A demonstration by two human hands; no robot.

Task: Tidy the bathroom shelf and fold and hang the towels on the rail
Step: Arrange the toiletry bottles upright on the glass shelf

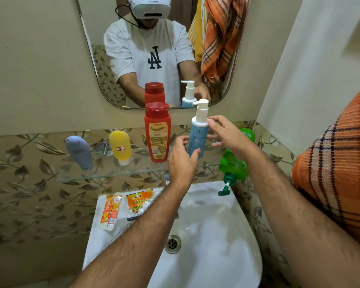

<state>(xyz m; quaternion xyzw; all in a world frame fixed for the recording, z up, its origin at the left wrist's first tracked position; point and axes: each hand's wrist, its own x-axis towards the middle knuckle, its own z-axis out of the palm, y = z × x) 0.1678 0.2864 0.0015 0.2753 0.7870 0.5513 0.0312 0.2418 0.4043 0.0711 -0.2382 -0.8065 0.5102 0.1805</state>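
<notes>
A blue pump bottle (pixel 198 134) with a white pump stands upright on the glass shelf (pixel 96 176). My left hand (pixel 182 161) grips its lower part, and my right hand (pixel 227 135) pinches it near the white collar. To its left a red bottle (pixel 158 133) stands upright. Further left, a yellow tube (pixel 121 149) and a lilac tube (pixel 80 151) stand cap-down. A green pump bottle (pixel 234 166) lies tipped over at the shelf's right end, its pump hanging over the sink. An orange checked towel (pixel 337 163) hangs over my right shoulder.
Below the shelf is a white sink (pixel 206 235) with two orange toothpaste tubes (pixel 110 213) and an orange scrub-pad packet (pixel 136 202) on its left rim. A mirror (pixel 154 48) hangs above. A second green bottle (pixel 247 135) sits behind my right hand.
</notes>
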